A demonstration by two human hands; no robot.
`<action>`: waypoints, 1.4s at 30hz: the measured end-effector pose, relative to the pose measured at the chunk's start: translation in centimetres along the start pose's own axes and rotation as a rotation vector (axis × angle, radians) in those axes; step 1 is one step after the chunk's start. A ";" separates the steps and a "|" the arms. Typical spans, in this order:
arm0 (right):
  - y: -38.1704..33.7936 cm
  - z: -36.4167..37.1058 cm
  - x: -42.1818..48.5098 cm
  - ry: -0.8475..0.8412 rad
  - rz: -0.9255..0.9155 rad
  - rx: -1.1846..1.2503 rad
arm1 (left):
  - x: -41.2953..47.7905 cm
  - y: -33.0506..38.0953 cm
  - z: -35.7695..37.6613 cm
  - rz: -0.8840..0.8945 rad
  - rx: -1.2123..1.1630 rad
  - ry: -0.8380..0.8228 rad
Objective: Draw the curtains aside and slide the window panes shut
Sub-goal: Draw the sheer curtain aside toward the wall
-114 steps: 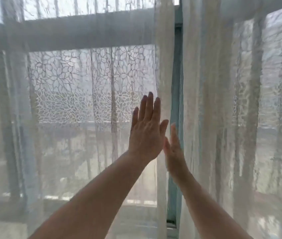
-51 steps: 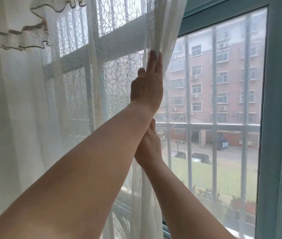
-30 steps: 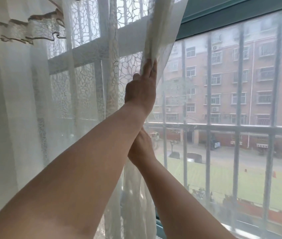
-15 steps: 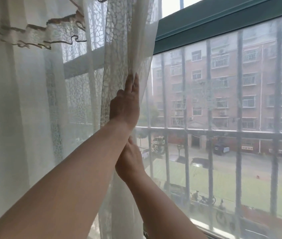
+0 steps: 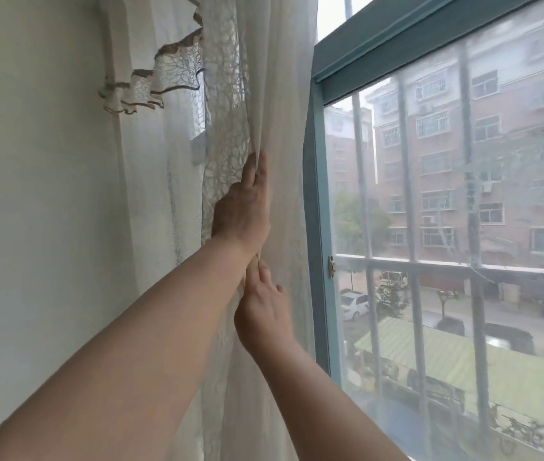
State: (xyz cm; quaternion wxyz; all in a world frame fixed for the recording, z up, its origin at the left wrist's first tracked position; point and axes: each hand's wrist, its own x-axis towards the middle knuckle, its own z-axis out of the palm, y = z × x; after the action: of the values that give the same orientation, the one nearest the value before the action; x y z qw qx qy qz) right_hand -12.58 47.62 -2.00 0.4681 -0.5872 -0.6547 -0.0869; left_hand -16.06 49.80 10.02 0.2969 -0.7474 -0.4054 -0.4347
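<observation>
Two bare hands hold a bunched sheer curtain (image 5: 264,94) at the left edge of a window.

Just right of the fingers stands the blue-green window frame (image 5: 318,201), with a small brass latch (image 5: 331,266) on it. Beyond it is the pane (image 5: 443,321), with upright bars (image 5: 408,201) outside, a brick building (image 5: 447,154) and parked cars (image 5: 352,304) below. Left of the fingers hang a ruffled trim (image 5: 151,91) and a pale wall (image 5: 31,211). The left hand (image 5: 242,211) reaches up from the lower left, its fingers (image 5: 253,176) straight and together, pressed flat into a fold of the curtain, tips hidden by cloth. The right hand (image 5: 262,314) sits directly below, touching the left wrist. Its fingers lie against the curtain's edge, but whether they pinch it cannot be told.
</observation>
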 end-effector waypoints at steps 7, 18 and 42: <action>1.3 2.1 2.0 0.219 -0.127 -0.079 | 1.3 -2.2 1.3 0.005 0.045 0.050; 4.1 1.9 4.0 0.376 0.041 0.175 | 2.5 -4.6 2.0 0.120 0.297 0.210; 3.6 6.6 5.7 0.166 -0.063 0.177 | 4.8 -2.5 5.1 -0.047 0.190 0.136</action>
State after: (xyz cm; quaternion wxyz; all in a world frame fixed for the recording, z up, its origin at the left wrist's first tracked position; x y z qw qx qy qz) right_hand -12.10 57.00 -3.06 0.5676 -0.5134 -0.6370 -0.0918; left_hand -14.71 56.77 12.27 0.3828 -0.6750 -0.4412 -0.4508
